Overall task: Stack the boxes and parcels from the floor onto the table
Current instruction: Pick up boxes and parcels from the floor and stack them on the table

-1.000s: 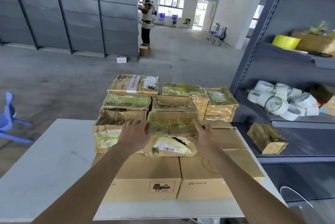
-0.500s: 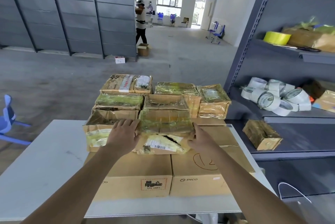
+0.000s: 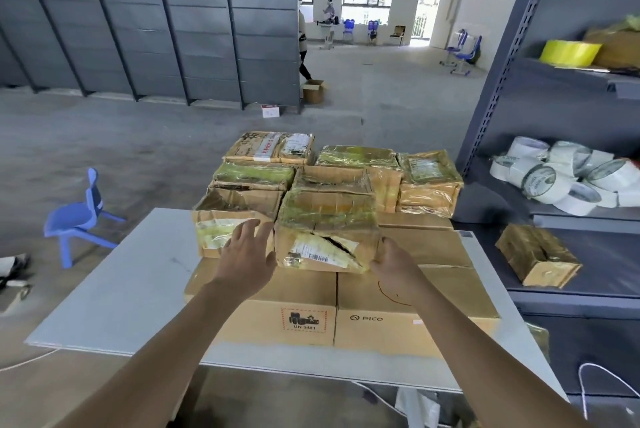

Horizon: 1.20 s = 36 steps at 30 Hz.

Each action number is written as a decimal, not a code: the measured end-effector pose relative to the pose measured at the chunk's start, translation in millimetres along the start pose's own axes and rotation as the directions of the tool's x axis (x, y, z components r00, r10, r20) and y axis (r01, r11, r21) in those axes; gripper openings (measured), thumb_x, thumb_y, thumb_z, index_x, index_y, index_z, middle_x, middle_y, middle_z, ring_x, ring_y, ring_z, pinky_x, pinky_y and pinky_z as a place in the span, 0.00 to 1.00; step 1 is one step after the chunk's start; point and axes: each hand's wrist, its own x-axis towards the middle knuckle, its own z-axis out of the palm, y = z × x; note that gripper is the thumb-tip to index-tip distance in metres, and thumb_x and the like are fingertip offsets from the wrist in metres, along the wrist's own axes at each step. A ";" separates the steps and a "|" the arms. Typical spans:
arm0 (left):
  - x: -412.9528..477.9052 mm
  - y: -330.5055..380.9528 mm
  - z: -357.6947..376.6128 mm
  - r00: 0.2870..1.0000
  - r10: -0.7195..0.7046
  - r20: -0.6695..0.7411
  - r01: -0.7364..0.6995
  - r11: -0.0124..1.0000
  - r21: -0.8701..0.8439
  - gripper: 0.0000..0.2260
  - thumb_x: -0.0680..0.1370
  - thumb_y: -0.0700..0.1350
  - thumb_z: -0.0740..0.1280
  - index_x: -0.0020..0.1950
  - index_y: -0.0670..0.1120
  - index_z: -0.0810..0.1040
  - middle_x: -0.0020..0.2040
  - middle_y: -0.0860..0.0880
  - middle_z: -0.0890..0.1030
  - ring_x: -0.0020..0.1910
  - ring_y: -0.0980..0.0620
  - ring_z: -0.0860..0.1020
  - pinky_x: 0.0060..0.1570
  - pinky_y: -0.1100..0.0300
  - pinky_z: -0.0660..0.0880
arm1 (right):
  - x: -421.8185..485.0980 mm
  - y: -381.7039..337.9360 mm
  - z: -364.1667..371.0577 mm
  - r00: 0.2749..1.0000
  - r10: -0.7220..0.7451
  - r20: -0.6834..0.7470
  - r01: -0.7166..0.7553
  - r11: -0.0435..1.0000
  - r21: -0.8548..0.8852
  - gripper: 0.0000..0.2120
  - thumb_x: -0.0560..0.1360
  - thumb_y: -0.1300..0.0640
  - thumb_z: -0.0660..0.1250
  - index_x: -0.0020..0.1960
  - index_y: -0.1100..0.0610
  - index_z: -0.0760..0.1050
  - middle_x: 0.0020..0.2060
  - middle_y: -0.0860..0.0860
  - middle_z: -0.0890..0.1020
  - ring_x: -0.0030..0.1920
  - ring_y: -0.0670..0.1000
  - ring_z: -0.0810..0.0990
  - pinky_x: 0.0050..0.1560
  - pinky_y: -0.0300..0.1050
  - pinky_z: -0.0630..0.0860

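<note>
The torn parcel (image 3: pixel 325 233) sits between the two hands, on top of the two big cartons (image 3: pixel 398 292) that line the worktop (image 3: pixel 121 275) beneath the forearms. The left hand (image 3: pixel 247 254) is wide open with its fingers fanned, just beside the parcel's near-left corner and holding nothing; I cannot say whether it touches the cardboard. The right hand (image 3: pixel 391 263) lies against the parcel's right end. Its fingers are out of sight round the corner, so I cannot tell whether it grips or merely presses.

The trouble I would watch for lies in the face turned toward the hands. It is split open beside the label, and any squeeze or drag from the right could widen the tear and let the contents out. With only one hand surely on it, a push would likely swing the parcel askew into the neighbouring parcel (image 3: pixel 225 223) just beyond the left fingertips, upsetting the row. The glossy tape wrap looks slippery, so a loose hold could slide. The parcel also straddles the seam between the cartons, where uneven lids might leave it rocking.
</note>
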 end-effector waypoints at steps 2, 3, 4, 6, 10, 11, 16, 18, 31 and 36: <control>-16.0 1.2 1.2 0.998 -0.052 0.021 0.052 0.999 0.006 0.24 0.78 0.47 0.62 0.74 0.49 0.61 0.72 0.46 0.63 0.72 0.45 0.60 0.64 0.49 0.67 | -4.0 4.0 5.7 1.000 0.001 -0.001 -0.001 0.999 0.036 0.14 0.76 0.56 0.63 0.62 0.56 0.70 0.48 0.54 0.80 0.45 0.54 0.79 0.43 0.48 0.76; -24.4 1.9 2.6 0.997 -0.072 0.030 0.072 0.997 0.014 0.24 0.78 0.47 0.62 0.74 0.49 0.61 0.72 0.46 0.63 0.71 0.46 0.61 0.64 0.50 0.67 | -6.8 4.7 9.1 1.000 -0.002 -0.002 0.002 0.999 0.051 0.15 0.76 0.56 0.63 0.62 0.56 0.71 0.48 0.53 0.80 0.46 0.55 0.79 0.44 0.48 0.76; -33.1 2.3 3.8 0.995 -0.088 0.040 0.087 0.996 0.013 0.24 0.78 0.47 0.62 0.74 0.49 0.61 0.72 0.47 0.63 0.71 0.45 0.61 0.65 0.50 0.66 | -9.9 4.8 12.6 1.000 -0.007 -0.001 0.007 0.998 0.059 0.16 0.75 0.57 0.63 0.63 0.56 0.71 0.49 0.53 0.80 0.47 0.55 0.79 0.46 0.48 0.76; -50.4 2.4 4.4 0.992 -0.113 0.060 0.114 0.993 -0.006 0.24 0.78 0.47 0.62 0.73 0.49 0.62 0.72 0.46 0.64 0.71 0.44 0.62 0.66 0.50 0.64 | -18.0 3.4 18.9 1.000 -0.012 -0.001 0.012 0.998 0.063 0.18 0.76 0.56 0.63 0.65 0.56 0.71 0.51 0.54 0.80 0.48 0.56 0.78 0.45 0.46 0.73; -80.9 -8.3 -2.6 0.989 -0.138 0.047 0.140 0.989 -0.056 0.24 0.78 0.46 0.63 0.73 0.47 0.63 0.71 0.45 0.65 0.70 0.43 0.62 0.68 0.49 0.63 | -39.7 -4.0 27.5 0.999 -0.028 0.031 0.026 0.999 0.039 0.25 0.77 0.55 0.61 0.73 0.56 0.63 0.54 0.56 0.79 0.48 0.56 0.78 0.42 0.44 0.69; -89.8 -12.5 -6.2 0.988 -0.147 0.047 0.150 0.986 -0.074 0.24 0.78 0.45 0.63 0.73 0.47 0.63 0.71 0.45 0.64 0.70 0.43 0.62 0.68 0.49 0.64 | -47.4 -8.0 30.1 0.998 -0.040 0.038 0.038 0.999 0.036 0.26 0.77 0.56 0.61 0.74 0.56 0.61 0.54 0.55 0.79 0.47 0.55 0.78 0.41 0.44 0.69; -123.0 -34.8 -21.5 0.985 -0.150 0.080 0.159 0.981 -0.115 0.24 0.78 0.45 0.63 0.73 0.47 0.63 0.70 0.44 0.65 0.70 0.43 0.62 0.66 0.47 0.66 | -85.7 -33.2 41.9 0.993 -0.104 0.053 0.105 0.994 -0.004 0.27 0.78 0.54 0.61 0.76 0.53 0.59 0.49 0.53 0.78 0.41 0.52 0.78 0.44 0.48 0.74; -144.0 -50.8 -28.7 0.987 -0.143 0.067 0.152 0.978 -0.143 0.24 0.77 0.44 0.63 0.73 0.47 0.63 0.70 0.44 0.66 0.69 0.43 0.63 0.65 0.47 0.67 | -106.8 -47.8 54.5 0.988 -0.137 0.064 0.141 0.989 -0.050 0.27 0.79 0.54 0.61 0.76 0.51 0.59 0.57 0.56 0.78 0.46 0.56 0.78 0.47 0.50 0.75; -371.5 -263.9 -111.8 0.967 -0.253 -0.013 0.242 0.940 -0.240 0.21 0.75 0.40 0.65 0.68 0.42 0.69 0.63 0.39 0.71 0.63 0.38 0.69 0.62 0.50 0.64 | -295.8 -217.9 274.2 0.895 -0.371 0.249 0.430 0.866 -0.257 0.25 0.79 0.53 0.58 0.75 0.46 0.59 0.62 0.56 0.71 0.55 0.58 0.76 0.48 0.48 0.71; -445.1 -339.5 -125.2 0.899 -0.435 0.052 0.434 0.871 -0.229 0.24 0.76 0.43 0.65 0.72 0.44 0.65 0.67 0.39 0.68 0.66 0.37 0.67 0.66 0.50 0.62 | -338.7 -275.0 346.7 0.821 -0.443 0.360 0.535 0.818 -0.212 0.25 0.79 0.55 0.59 0.75 0.48 0.61 0.63 0.56 0.72 0.56 0.57 0.76 0.49 0.47 0.72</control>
